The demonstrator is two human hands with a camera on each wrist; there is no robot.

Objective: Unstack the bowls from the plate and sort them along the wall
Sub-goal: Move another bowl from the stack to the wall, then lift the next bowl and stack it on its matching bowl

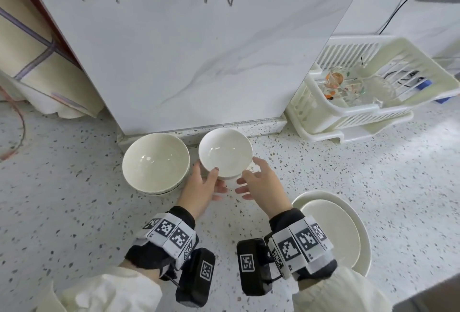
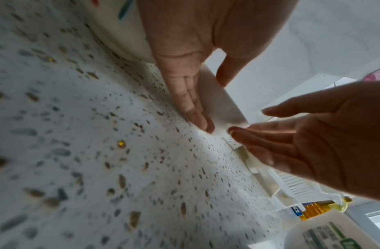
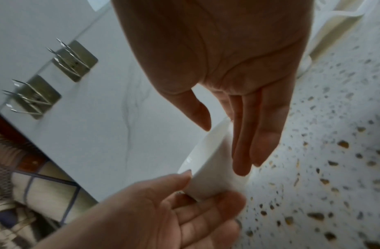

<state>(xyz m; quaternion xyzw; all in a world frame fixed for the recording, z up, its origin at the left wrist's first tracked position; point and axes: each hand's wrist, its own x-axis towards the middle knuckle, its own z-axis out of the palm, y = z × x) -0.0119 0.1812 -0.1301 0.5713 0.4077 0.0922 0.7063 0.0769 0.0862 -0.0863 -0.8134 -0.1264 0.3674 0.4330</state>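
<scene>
i have a small white bowl [image 1: 225, 153] between my two hands, raised off the speckled desk [image 1: 323, 162] and tipped so its mouth faces up and toward me, its foot angled down and toward me. it is round, so it has no long axis to speak of. my left hand [image 1: 201, 187] has its thumb hooked on the near rim and its fingers spread under the base, gripping it. my right hand [image 1: 258, 182] cups the right side with straight fingers; from the right wrist view those fingers [image 3: 259, 134] lie flat along the bowl's outer wall and the thumb stands clear of the rim. the bowl hangs just in front of the marbled wall [image 1: 199, 50].

to its left a bigger bowl [image 1: 155, 162] sits upright on the desk, mouth up, close against the wall's foot. the plate [image 1: 358, 224] lies flat on the desk to my right, near my right wrist, with a second plate nested on it. a white dish rack [image 1: 373, 92] stands farther right, beside the wall.
</scene>
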